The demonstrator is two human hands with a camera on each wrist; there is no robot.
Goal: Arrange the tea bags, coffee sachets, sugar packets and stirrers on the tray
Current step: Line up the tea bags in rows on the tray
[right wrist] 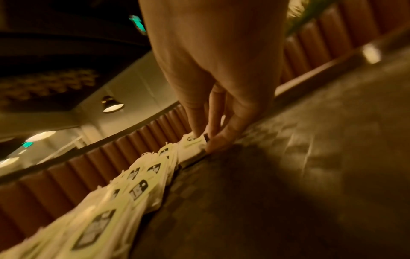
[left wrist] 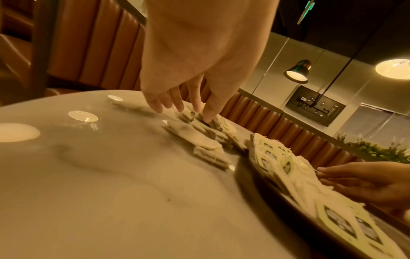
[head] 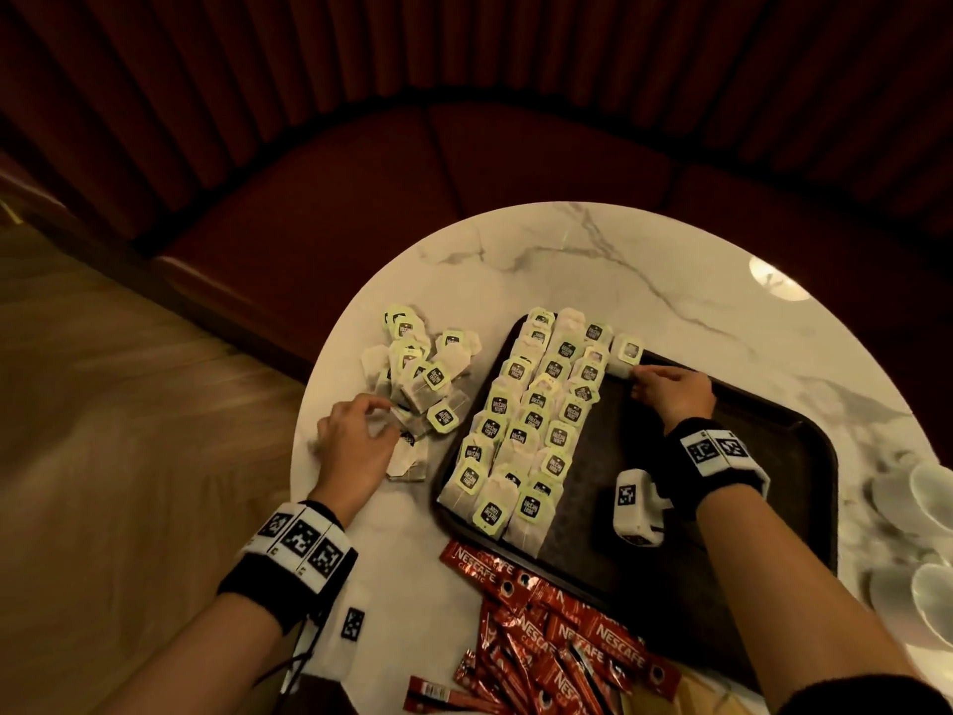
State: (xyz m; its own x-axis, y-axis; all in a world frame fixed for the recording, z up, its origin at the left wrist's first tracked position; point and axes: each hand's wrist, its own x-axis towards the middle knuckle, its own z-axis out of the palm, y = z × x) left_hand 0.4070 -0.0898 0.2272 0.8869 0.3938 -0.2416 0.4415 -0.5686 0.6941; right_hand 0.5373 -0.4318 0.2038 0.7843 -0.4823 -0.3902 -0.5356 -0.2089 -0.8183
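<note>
A dark tray [head: 804,467] lies on the round marble table [head: 567,250]. Three rows of tea bags [head: 536,420] with green tags fill its left part. My right hand [head: 637,376] pinches one tea bag [head: 628,351] at the tray's far edge, just right of the third row; in the right wrist view the fingers [right wrist: 213,122] hold it [right wrist: 191,142] down on the tray [right wrist: 288,175]. My left hand [head: 384,415] reaches into a loose pile of tea bags [head: 423,374] left of the tray. Its thumb and forefinger [left wrist: 195,105] pinch a bag in that pile [left wrist: 206,138].
Red coffee sachets [head: 562,642] lie heaped at the table's near edge, below the tray. White cups [head: 928,508] stand at the right edge. A red booth seat [head: 464,162] curves behind the table. The tray's right half is bare.
</note>
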